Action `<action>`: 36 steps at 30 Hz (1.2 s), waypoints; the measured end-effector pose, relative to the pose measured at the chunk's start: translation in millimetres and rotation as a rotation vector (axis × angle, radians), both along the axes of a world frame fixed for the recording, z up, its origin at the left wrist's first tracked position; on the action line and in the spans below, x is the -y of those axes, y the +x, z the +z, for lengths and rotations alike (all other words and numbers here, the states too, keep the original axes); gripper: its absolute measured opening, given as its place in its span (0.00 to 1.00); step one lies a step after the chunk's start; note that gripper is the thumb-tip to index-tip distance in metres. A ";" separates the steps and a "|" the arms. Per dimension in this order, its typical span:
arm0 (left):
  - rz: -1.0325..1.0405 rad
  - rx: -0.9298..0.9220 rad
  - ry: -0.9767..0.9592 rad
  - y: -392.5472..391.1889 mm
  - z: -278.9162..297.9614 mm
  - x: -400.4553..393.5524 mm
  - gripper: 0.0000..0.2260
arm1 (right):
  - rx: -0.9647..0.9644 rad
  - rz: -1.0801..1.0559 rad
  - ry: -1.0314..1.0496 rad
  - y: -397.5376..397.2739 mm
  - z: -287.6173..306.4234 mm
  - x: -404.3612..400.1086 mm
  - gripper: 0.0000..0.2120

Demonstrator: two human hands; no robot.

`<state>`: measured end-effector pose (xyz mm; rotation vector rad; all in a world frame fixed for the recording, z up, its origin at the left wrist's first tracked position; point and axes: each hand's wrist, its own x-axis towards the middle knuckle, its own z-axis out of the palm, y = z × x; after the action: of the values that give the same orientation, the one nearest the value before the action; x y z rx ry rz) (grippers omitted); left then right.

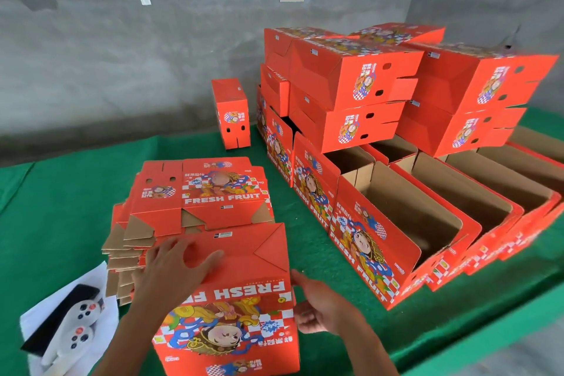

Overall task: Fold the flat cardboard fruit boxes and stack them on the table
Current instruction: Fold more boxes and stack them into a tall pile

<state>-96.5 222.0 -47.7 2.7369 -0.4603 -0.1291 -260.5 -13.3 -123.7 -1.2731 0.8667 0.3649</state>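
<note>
A red fruit box (244, 308) with "FRESH FRUIT" print stands folded up in front of me on the green table (61, 192). My left hand (174, 265) presses flat on its folded bottom flaps, fingers spread. At the box's right side, my right hand (320, 305) has its thumb along the edge and its fingers curled at the side wall. Behind the box lies a pile of flat unfolded boxes (201, 195).
Folded boxes (396, 223) stand open in rows at the right, with more stacked on their sides (360, 88) behind. One small box (232, 113) stands alone near the wall. White controllers on a paper (76, 323) lie at the front left.
</note>
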 end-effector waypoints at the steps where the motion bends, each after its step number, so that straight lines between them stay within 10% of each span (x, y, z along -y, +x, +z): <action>1: 0.003 0.013 -0.021 -0.7 6.2 -2.1 0.39 | 0.025 0.014 0.002 -2.0 4.7 -0.6 0.31; 14: -0.224 0.534 -0.696 10.3 130.8 20.2 0.32 | 0.831 -0.142 -0.356 -18.4 192.1 28.5 0.29; 19: -0.447 0.452 -0.947 -9.0 138.6 75.2 0.31 | 1.084 -0.163 -0.567 -27.0 213.7 24.0 0.27; 29: -0.835 0.194 -1.183 -109.1 116.2 207.1 0.50 | 1.049 -0.542 -0.960 -103.0 185.4 114.1 0.35; 36: -0.841 0.127 -1.036 -145.2 73.0 304.0 0.56 | 1.019 -0.677 -0.733 -114.0 146.1 177.1 0.19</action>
<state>-241.8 -82.0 25.3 1.4303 -1.2581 0.0680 -374.5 -190.4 22.4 -1.4655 0.4663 -1.1549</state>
